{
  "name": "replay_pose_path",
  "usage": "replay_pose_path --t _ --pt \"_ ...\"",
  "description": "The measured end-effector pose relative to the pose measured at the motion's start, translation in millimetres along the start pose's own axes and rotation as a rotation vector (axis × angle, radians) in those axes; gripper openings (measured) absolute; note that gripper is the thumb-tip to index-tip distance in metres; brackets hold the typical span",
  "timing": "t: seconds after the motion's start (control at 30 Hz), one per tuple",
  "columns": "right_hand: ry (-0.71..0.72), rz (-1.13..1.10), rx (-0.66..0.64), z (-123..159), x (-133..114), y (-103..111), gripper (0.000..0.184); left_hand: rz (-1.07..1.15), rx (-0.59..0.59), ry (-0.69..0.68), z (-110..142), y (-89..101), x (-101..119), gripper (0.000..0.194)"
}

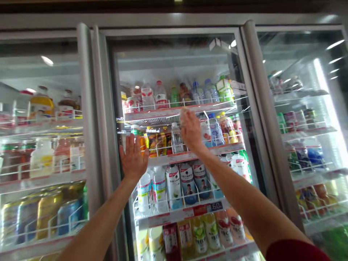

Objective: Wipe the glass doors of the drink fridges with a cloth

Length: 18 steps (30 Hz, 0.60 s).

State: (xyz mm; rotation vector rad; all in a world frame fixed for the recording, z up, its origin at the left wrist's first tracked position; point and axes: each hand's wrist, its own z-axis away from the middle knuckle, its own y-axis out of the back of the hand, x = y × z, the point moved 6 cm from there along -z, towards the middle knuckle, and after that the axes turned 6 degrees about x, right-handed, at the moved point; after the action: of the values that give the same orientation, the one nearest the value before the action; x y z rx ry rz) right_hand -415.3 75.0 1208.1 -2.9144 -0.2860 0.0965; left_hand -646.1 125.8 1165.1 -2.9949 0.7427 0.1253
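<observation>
My left hand (pixel 133 156) is raised with its fingers stretched out, palm toward the middle glass door (pixel 174 54) of a drinks fridge, near the door's left edge. It holds nothing that I can see. My right hand (pixel 190 128) is higher up, in front of the same door and close to the upper shelf edge. Motion smears its fingers, and a pale patch at their tips cannot be made out. Behind the glass stand several drink bottles (pixel 161 95), partly covered by both hands and forearms.
Glass doors flank the middle one, with a metal post (pixel 87 108) on the left and another (pixel 268 119) on the right. Bottles and cans (pixel 49 214) fill the left shelves. White wire rails front the shelves, and a price tag (pixel 216 206) hangs on one.
</observation>
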Motion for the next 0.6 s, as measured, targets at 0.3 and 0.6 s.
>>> replay_pose_path --t 0.3,0.6 --pt "-0.065 -0.087 0.014 -18 -24 -6 0.052 -0.04 -0.073 -0.201 23 53.6 -18 0.055" --pt "0.519 -0.249 -0.309 71 -205 -64 0.047 -0.068 -0.006 -0.051 31 73.7 -64 0.057"
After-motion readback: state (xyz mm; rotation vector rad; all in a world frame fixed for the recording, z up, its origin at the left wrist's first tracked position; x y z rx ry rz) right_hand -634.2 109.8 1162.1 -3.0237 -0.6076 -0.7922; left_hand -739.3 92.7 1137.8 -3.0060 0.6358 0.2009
